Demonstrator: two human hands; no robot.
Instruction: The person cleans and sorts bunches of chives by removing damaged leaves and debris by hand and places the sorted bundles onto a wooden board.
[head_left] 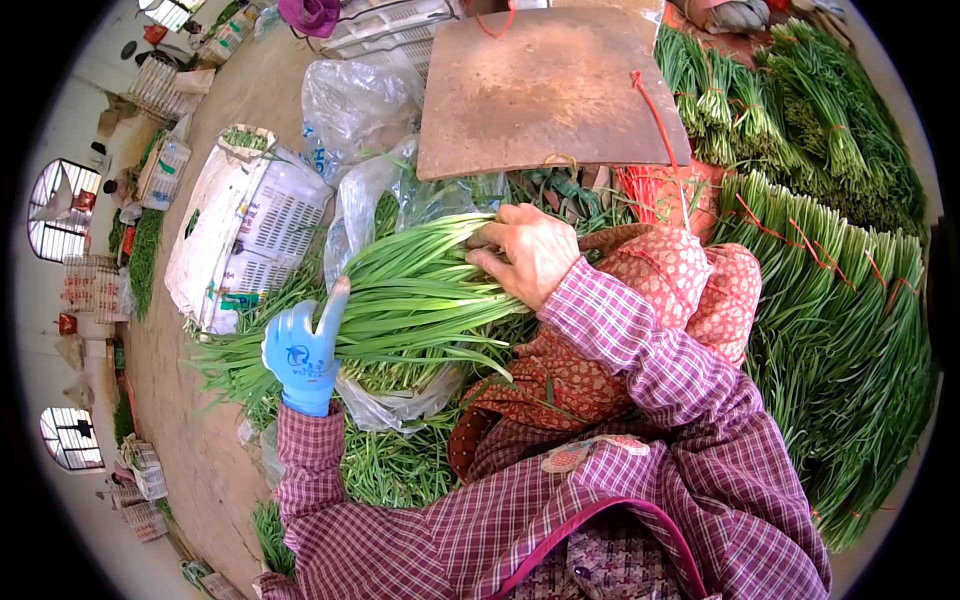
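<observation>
A white crate with slotted sides (290, 210) was stood on the bare floor (190, 410). A crumpled clear plastic bag (358, 105), marked with blue print, was left near it. At the top edge, a purple item (310, 14) was partly cut off. Two barred, arched windows (64, 205) were set in the pale wall (85, 110), and pale crates (92, 290) were ranged along it.

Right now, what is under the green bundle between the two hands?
Along its lower edge, a clear plastic bag with more greens shows. The green bundle covers whatever lies beneath its middle.
</observation>
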